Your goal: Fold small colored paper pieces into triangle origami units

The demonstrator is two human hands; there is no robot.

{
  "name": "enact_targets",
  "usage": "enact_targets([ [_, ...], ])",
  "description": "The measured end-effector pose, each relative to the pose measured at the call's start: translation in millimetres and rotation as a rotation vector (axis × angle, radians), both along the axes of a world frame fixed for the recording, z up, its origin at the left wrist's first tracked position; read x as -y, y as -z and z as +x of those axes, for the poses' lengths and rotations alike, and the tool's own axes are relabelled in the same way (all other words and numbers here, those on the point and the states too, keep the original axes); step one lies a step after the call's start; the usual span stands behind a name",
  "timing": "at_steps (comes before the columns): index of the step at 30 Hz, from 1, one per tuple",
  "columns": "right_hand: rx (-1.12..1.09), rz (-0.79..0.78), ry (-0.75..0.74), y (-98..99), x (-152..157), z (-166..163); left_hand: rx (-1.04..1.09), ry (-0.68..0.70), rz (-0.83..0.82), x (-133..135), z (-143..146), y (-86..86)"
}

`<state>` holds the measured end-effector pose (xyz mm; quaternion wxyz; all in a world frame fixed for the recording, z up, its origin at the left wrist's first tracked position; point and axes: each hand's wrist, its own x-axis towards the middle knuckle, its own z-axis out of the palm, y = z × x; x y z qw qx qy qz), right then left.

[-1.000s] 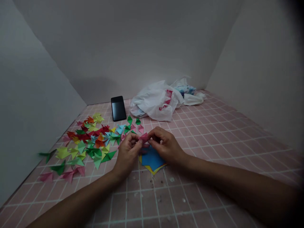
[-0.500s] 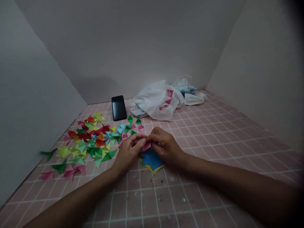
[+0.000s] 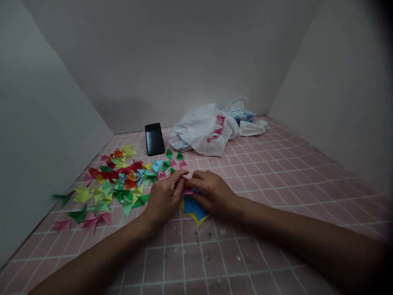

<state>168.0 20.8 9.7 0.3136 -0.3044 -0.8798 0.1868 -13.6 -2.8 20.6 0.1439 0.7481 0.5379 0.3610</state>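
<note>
Between the fingertips of both hands is a small folded piece of pink paper (image 3: 188, 191), mostly covered by the fingers. My left hand (image 3: 166, 196) pinches it from the left, thumb and forefinger together. From the right, my right hand (image 3: 213, 192) grips it with curled fingers. Beneath the hands lies a short stack of square paper sheets, a blue sheet (image 3: 195, 208) on top and a yellow sheet (image 3: 200, 221) showing at its near corner. Many folded origami cranes (image 3: 130, 180) in several colours spread to the left of my left hand.
A black phone (image 3: 154, 139) lies behind the paper cranes. Crumpled white plastic bags (image 3: 204, 129) and a blue-and-white packet (image 3: 244, 116) sit at the back, against the wall. Pink-and-white gridded cloth (image 3: 276, 176) covers the surface, and pale walls stand on three sides.
Both hands have shifted slightly and their fingers have changed position on the pink paper. The right knuckles are lower, and the pink paper is more covered. The cranes lie as before.
</note>
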Motion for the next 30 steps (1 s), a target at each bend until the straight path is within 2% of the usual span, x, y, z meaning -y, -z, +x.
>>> enact_targets([
  [2, 0.023, 0.014, 0.012, 1.2, -1.2, 0.2, -0.006, -0.003, -0.021, 0.3, -0.9, 0.2],
  [5, -0.001, 0.004, 0.015, 2.8, -1.8, 0.1, 0.104, 0.008, -0.118, 0.3, -1.2, -0.7],
  [11, -0.222, -0.088, 0.013, -4.2, -1.4, 1.5, 0.566, 0.125, -0.424, -2.9, 1.5, -8.6],
  [14, -0.291, -0.154, 0.053, -8.8, -3.1, 2.5, 0.744, 0.166, -0.513, -5.5, 3.1, -8.9],
  [19, -0.337, -0.191, 0.033, -9.7, -5.0, 2.6, 0.848, 0.175, -0.527, -9.0, 2.6, -2.4],
  [25, -0.328, -0.169, 0.032, -8.4, -5.7, 3.5, 0.823, 0.222, -0.498, -8.0, 1.2, -1.6],
  [30, -0.345, -0.319, 0.023, -8.4, -6.3, 3.6, 0.852, 0.219, -0.479, -7.8, 3.6, 0.0],
])
